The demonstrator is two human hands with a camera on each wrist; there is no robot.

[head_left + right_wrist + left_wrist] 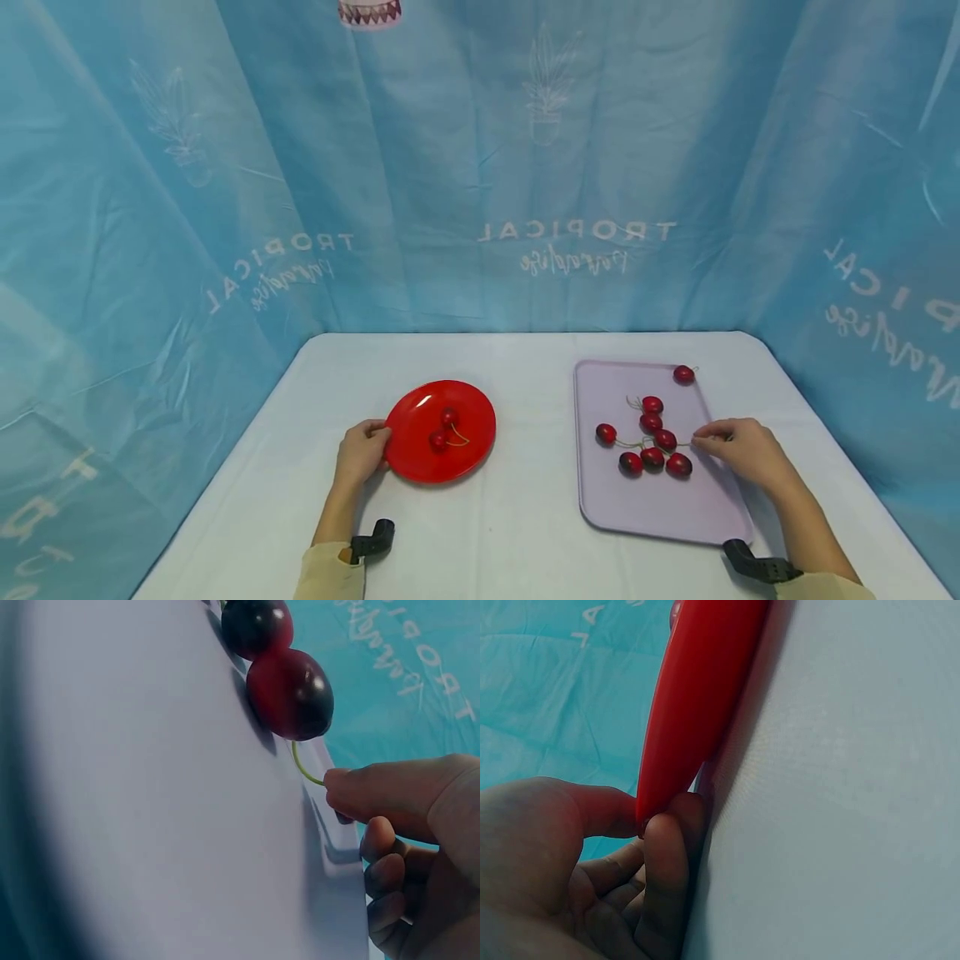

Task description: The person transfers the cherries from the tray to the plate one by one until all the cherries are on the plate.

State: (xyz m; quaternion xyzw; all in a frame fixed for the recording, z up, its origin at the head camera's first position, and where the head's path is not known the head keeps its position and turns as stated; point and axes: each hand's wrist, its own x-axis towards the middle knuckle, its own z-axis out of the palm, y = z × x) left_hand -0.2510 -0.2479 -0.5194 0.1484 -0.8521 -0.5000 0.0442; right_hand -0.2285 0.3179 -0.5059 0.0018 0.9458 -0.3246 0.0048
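Note:
On the left, my left hand (362,451) holds the rim of a round red plate (431,468). In the left wrist view the thumb lies on top of the plate's edge (697,690) and fingers are beneath it. Two cherries (438,439) with a green stem lie on the plate. My right hand (742,450), at the right side of a pale purple tray (637,508), pinches a thin green stem between thumb and finger. That stem leads to a dark red cherry (664,440) among several others on the tray. In the right wrist view the stem (304,769) runs to the fingertips from under a cherry (291,694).
One cherry (683,374) lies apart at the tray's far right corner. The white table (525,500) shows between plate and tray. Blue printed curtains (570,167) hang behind and on both sides.

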